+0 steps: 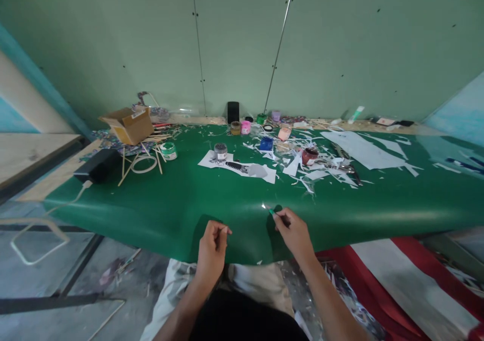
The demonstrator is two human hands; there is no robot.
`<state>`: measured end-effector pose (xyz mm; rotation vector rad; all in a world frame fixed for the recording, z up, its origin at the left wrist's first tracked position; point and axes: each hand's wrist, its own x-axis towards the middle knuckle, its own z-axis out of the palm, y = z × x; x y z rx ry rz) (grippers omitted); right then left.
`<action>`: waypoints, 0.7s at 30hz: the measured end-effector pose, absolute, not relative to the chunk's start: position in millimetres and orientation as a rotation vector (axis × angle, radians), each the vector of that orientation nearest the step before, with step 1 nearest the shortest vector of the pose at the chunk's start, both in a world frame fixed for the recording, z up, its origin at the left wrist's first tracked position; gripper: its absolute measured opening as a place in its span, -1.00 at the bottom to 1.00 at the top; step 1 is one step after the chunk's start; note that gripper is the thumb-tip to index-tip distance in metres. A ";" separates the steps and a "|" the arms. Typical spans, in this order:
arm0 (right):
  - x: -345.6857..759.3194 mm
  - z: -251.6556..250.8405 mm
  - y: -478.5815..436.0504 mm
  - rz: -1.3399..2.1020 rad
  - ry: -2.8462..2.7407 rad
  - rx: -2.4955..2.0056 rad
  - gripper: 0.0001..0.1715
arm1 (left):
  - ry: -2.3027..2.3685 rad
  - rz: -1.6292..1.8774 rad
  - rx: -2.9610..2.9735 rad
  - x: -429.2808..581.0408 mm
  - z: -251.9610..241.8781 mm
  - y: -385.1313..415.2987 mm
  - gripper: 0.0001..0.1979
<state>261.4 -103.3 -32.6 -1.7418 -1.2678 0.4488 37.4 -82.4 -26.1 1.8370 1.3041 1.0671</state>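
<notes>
My right hand (293, 228) pinches a small green piece (271, 211) with a pale, shiny tip, just above the green sheet (151, 205) on the table. To its left, my left hand (214, 242) is closed with thumb and fingertips together; whatever it holds, if anything, is too small to name. Beyond my hands lies a white paper piece (206, 160) with a grey jar (221, 152) standing on it and a black-handled tool (235, 166) across it. A blue jar (266, 144) and a dark red jar (309, 156) stand among paper scraps further right.
A cardboard box (130, 125), thin sticks, a green jar (168, 151) and a black adapter (97, 165) are at the left. Pink (245, 127) and other jars stand near the wall. Large white paper (365, 149) lies right. The sheet's front edge is close to my body.
</notes>
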 end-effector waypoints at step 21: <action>267.4 -41.5 -92.6 0.627 -1.231 -1.598 -0.60 | 1.279 0.422 2.534 106.4 13.4 -36.3 -0.76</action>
